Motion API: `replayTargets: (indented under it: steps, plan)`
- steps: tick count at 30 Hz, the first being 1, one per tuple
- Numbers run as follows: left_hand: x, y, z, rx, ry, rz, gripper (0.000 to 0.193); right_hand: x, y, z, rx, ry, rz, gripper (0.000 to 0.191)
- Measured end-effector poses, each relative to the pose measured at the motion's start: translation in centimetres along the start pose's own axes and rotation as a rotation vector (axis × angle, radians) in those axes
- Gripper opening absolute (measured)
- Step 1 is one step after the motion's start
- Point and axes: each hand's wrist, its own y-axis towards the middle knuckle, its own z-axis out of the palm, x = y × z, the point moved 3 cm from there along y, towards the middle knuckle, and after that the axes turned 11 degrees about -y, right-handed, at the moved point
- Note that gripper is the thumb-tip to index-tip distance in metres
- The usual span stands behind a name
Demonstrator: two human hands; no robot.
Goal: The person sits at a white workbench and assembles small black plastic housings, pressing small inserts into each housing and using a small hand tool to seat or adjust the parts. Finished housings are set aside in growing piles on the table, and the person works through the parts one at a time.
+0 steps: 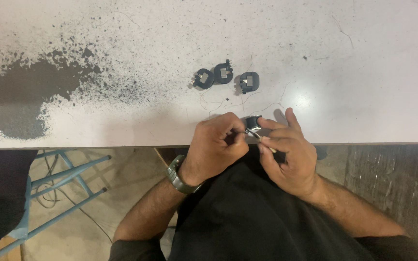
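Observation:
My left hand (216, 145) and my right hand (289, 152) meet at the near edge of the white table (122, 48). Between their fingertips they hold a small round black part (253, 123) with a metal piece in it. My right hand also pinches a thin light-coloured tool or wire end (266, 141) against the part. Three similar black round parts (223, 73) with metal inserts lie in a row on the table just beyond my hands. My left wrist wears a dark watch (177, 175).
Thin wire strands (247, 104) lie on the table between the three parts and my hands. The table's left side is worn to dark patches (30, 92). A blue metal stool frame (59, 183) stands on the floor at lower left.

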Motion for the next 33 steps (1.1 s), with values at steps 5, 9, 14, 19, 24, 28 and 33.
replayTargets:
  steps: [5,9,14,19,24,28,33]
  plan:
    - [0.2,0.0,0.0,0.021,-0.010,0.017,0.015,0.4,0.4,0.0,-0.013,-0.054,-0.016,0.021]
    - [0.3,0.0,0.1,0.011,0.006,0.027,0.017,0.7,0.7,-0.4,0.025,-0.055,0.022,0.020]
    - [0.2,0.0,0.1,-0.001,0.008,0.015,0.015,0.1,0.7,-0.8,0.081,0.108,0.164,0.019]
    - [0.3,-0.1,0.1,-0.002,-0.004,-0.004,0.014,0.1,0.6,-0.6,0.033,0.122,0.143,0.019]
    - [0.2,-0.1,0.0,0.000,0.001,0.001,0.015,0.1,0.4,-0.3,-0.001,0.059,0.064,0.021]
    - [0.4,0.0,0.1,0.003,0.012,0.017,0.015,0.1,0.0,-0.1,0.009,-0.024,0.027,0.023]
    - [0.2,0.4,0.2,0.043,-0.036,0.051,0.015,-0.6,0.4,-0.8,-0.014,-0.217,-0.034,0.025]
